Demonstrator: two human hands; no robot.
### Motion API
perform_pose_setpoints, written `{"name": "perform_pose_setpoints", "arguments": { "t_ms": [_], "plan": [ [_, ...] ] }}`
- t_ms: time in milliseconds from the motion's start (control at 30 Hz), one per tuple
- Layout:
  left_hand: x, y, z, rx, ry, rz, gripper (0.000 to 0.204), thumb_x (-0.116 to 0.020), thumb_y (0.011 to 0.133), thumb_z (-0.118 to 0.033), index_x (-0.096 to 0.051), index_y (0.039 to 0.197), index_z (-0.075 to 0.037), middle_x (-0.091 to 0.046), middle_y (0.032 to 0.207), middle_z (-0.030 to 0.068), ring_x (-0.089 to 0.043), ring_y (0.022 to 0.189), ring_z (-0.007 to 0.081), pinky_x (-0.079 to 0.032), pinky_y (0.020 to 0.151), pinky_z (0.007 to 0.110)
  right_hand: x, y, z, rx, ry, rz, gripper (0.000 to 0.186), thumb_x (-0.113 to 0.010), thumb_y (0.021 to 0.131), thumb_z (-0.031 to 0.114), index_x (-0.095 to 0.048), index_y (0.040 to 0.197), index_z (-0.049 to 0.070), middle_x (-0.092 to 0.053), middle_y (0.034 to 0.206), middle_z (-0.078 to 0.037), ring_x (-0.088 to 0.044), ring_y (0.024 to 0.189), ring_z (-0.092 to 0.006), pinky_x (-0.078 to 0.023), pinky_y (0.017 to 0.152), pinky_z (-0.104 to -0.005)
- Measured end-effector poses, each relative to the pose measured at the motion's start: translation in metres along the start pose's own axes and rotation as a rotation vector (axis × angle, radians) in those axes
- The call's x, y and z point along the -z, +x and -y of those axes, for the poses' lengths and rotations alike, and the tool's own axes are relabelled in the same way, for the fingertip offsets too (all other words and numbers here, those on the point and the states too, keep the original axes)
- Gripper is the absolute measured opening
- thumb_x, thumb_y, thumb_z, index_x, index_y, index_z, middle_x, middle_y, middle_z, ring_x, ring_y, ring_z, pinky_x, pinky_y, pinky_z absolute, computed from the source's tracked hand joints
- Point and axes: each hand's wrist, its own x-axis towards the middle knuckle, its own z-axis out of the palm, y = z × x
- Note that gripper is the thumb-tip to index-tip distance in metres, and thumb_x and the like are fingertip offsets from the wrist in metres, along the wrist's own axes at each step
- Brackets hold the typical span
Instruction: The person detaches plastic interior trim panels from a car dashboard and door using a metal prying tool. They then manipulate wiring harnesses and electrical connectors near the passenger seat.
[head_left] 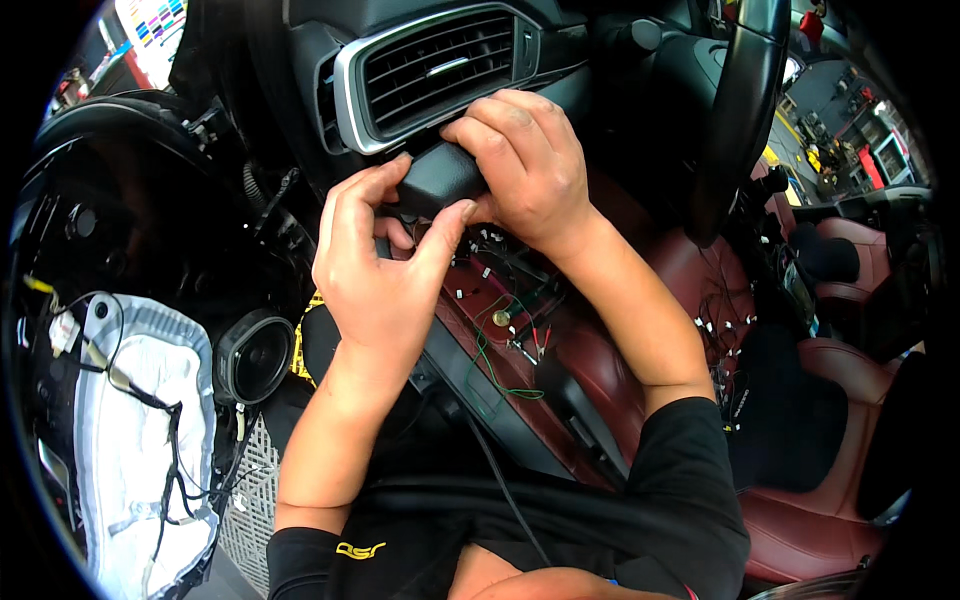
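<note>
A black, grain-textured plastic piece is held between both my hands just below the silver-framed air vent. My left hand grips its left and lower side with curled fingers and thumb. My right hand grips its right end from above, fingers bent over it. Underneath, loose wires with small white connectors, a green wire and red clips lie by a dark red seat; my hands hide part of them.
The opened door on the left shows a white sheet, a round speaker and hanging harness wires. The black steering wheel rim rises at the right, with dark red seats and more loose wiring below. A workshop shows beyond the car.
</note>
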Motion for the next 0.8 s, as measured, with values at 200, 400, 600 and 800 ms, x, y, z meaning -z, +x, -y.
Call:
{"name": "perform_pose_setpoints", "arguments": {
  "t_ms": [200, 400, 600, 800],
  "plan": [
    [-0.001, 0.01, -0.003, -0.258, 0.275, 0.03, 0.06, -0.095, 0.067, -0.014, -0.063, 0.116, 0.001, -0.064, 0.105, 0.0138, -0.068, 0.083, 0.023, -0.058, 0.062, 0.031, -0.003, 0.0, -0.003, 0.008, -0.03, -0.008, 0.046, -0.061, 0.085, 0.05, -0.066, 0.106, 0.009, -0.063, 0.105, -0.007, -0.063, 0.099, -0.0275, -0.054, 0.085, -0.0407],
    [-0.003, 0.005, -0.003, -0.257, 0.245, 0.022, 0.057, -0.091, 0.069, -0.008, -0.062, 0.118, 0.002, -0.063, 0.108, 0.0176, -0.068, 0.093, 0.0347, -0.059, 0.078, 0.039, 0.001, 0.004, -0.01, 0.075, 0.042, 0.058, 0.049, -0.063, 0.083, 0.052, -0.065, 0.103, 0.008, -0.062, 0.106, -0.009, -0.062, 0.101, -0.0301, -0.052, 0.087, -0.0423],
    [0.0, 0.006, 0.001, -0.317, 0.263, 0.043, 0.063, -0.09, 0.066, -0.005, -0.061, 0.121, 0.002, -0.062, 0.107, 0.0172, -0.067, 0.095, 0.0344, -0.058, 0.077, 0.037, -0.009, -0.008, -0.002, 0.025, -0.044, 0.014, 0.04, -0.068, 0.083, 0.04, -0.065, 0.109, 0.01, -0.062, 0.108, -0.006, -0.061, 0.103, -0.0279, -0.051, 0.088, -0.0426],
    [0.0, 0.009, -0.005, -0.221, 0.305, 0.163, 0.069, -0.092, 0.065, -0.006, -0.061, 0.127, -0.004, -0.059, 0.111, 0.0154, -0.066, 0.098, 0.0344, -0.057, 0.081, 0.041, 0.026, -0.001, -0.018, 0.028, 0.03, 0.245, 0.053, -0.078, 0.07, 0.029, -0.064, 0.118, 0.012, -0.063, 0.114, -0.005, -0.062, 0.108, -0.028, -0.052, 0.091, -0.0425]
  ]
}}
